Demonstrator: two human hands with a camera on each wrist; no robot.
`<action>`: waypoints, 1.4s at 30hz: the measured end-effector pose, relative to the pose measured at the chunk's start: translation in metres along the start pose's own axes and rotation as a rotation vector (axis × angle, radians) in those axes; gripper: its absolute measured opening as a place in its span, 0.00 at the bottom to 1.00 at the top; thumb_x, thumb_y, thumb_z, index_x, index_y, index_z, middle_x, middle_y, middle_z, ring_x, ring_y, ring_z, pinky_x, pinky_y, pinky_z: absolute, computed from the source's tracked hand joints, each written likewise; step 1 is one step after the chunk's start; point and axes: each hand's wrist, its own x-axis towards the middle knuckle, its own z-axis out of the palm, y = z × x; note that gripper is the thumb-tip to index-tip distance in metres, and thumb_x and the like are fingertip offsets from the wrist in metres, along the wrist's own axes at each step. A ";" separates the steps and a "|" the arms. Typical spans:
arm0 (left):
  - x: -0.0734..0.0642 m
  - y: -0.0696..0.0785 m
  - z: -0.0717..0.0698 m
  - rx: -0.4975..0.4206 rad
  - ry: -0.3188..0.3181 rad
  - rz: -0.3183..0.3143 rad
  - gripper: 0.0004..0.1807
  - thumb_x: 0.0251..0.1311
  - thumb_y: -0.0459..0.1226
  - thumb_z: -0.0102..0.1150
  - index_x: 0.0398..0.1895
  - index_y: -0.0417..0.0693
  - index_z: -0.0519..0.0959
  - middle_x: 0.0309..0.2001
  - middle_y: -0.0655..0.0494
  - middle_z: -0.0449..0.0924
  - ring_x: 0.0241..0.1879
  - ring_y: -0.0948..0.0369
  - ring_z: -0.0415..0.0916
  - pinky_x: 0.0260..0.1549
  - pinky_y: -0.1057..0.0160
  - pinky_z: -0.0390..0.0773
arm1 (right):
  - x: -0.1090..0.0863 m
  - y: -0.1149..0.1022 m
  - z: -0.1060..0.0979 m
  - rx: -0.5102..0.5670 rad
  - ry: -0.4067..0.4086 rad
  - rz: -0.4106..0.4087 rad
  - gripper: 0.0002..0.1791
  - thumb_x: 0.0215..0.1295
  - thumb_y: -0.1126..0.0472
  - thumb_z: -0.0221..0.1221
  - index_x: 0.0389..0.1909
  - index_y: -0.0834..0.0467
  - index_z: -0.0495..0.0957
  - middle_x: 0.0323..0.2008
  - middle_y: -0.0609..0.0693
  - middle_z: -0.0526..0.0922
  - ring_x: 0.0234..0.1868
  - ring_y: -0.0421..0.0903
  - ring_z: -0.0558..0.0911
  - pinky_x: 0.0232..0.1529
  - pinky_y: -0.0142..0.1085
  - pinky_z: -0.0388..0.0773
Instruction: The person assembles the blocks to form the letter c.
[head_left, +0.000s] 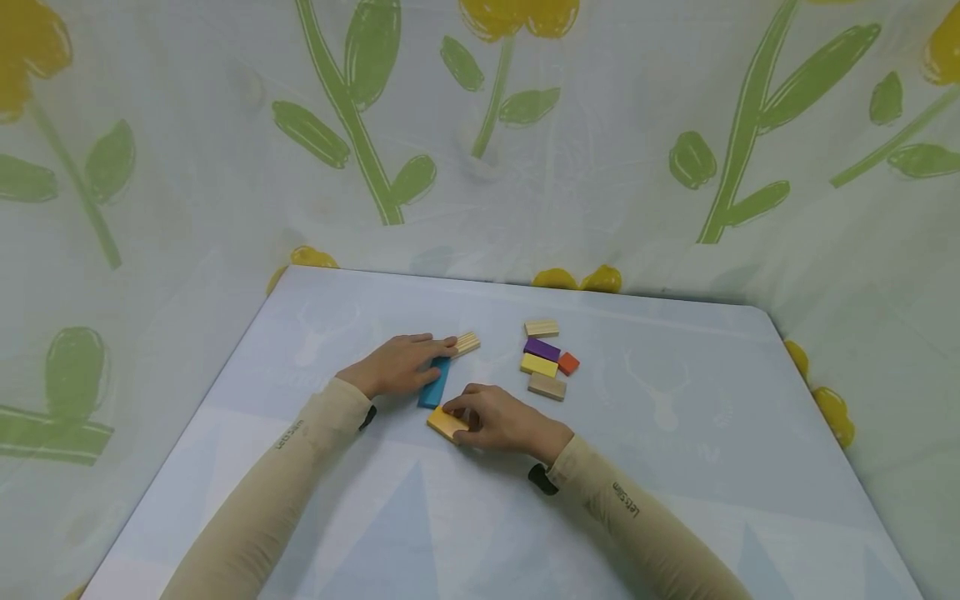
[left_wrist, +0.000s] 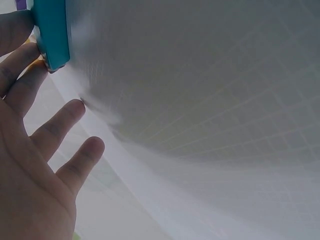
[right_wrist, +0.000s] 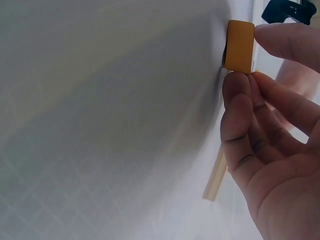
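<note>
A long blue block [head_left: 432,393] lies on the table, with my left hand [head_left: 401,365] over its far part. Thumb and fingers of that hand pinch the block, as the left wrist view shows the teal-blue piece [left_wrist: 52,35] at the thumb and first fingertips; the other fingers are spread. My right hand [head_left: 502,419] holds an orange-yellow block [head_left: 446,422] between thumb and fingertips, its corner close to the blue block's near end. Just past the left fingertips lies a plain wooden block [head_left: 467,343].
Right of the hands sits a loose group: a wooden block [head_left: 542,328], a purple block [head_left: 542,349], a yellow block [head_left: 538,365], a small red-orange block [head_left: 568,363] and a tan block [head_left: 547,386]. A flower-printed curtain [head_left: 600,167] hangs behind the white table [head_left: 675,467].
</note>
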 end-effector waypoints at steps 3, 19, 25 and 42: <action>0.001 -0.001 0.001 0.000 -0.001 0.001 0.27 0.74 0.42 0.52 0.75 0.50 0.68 0.78 0.58 0.58 0.73 0.41 0.60 0.71 0.40 0.60 | 0.001 0.000 0.001 0.005 -0.008 0.011 0.22 0.66 0.57 0.68 0.59 0.56 0.82 0.43 0.45 0.80 0.34 0.34 0.77 0.37 0.25 0.78; 0.000 -0.002 0.002 -0.020 0.019 0.032 0.26 0.74 0.41 0.52 0.74 0.49 0.69 0.78 0.58 0.58 0.72 0.40 0.61 0.70 0.41 0.61 | 0.001 -0.003 0.006 0.008 -0.010 0.026 0.22 0.67 0.55 0.68 0.59 0.57 0.82 0.40 0.44 0.79 0.33 0.34 0.77 0.37 0.25 0.78; 0.001 -0.001 0.002 -0.004 0.018 0.029 0.26 0.74 0.41 0.52 0.73 0.49 0.70 0.78 0.58 0.58 0.72 0.40 0.61 0.71 0.41 0.61 | -0.002 -0.006 0.006 -0.010 -0.002 0.033 0.21 0.67 0.54 0.67 0.58 0.58 0.82 0.37 0.43 0.79 0.33 0.34 0.76 0.36 0.25 0.77; 0.003 0.000 0.000 -0.009 -0.012 -0.009 0.26 0.74 0.41 0.50 0.73 0.51 0.70 0.78 0.57 0.57 0.74 0.41 0.59 0.71 0.40 0.59 | -0.003 -0.008 0.007 -0.028 0.000 0.034 0.22 0.68 0.52 0.67 0.58 0.58 0.82 0.34 0.41 0.79 0.33 0.36 0.76 0.37 0.26 0.76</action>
